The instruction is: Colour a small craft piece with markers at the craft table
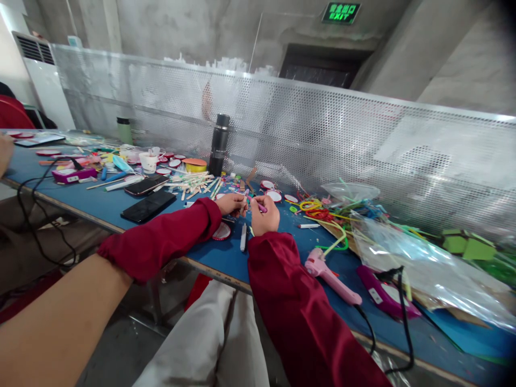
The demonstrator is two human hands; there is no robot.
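Note:
My left hand [231, 205] is closed in a pinch on a small pale wooden piece [244, 200], seemingly a craft stick. Close beside it, my right hand [267, 216] grips a purple marker [261, 207], its tip near the left fingers. Whether the tip touches the wood is too small to tell. Below the hands a white marker [243, 237] lies on the blue table. A round white disc with a red rim [222, 231] sits beside my left sleeve, partly covered by it.
Two phones [148, 206] and a heap of craft sticks [193, 184] lie to the left, with a black thermos [219, 145] behind. On the right are a pink glue gun [332, 277], its cord, a purple box [387, 293] and plastic bags [427, 258]. A perforated metal screen [322, 129] backs the table.

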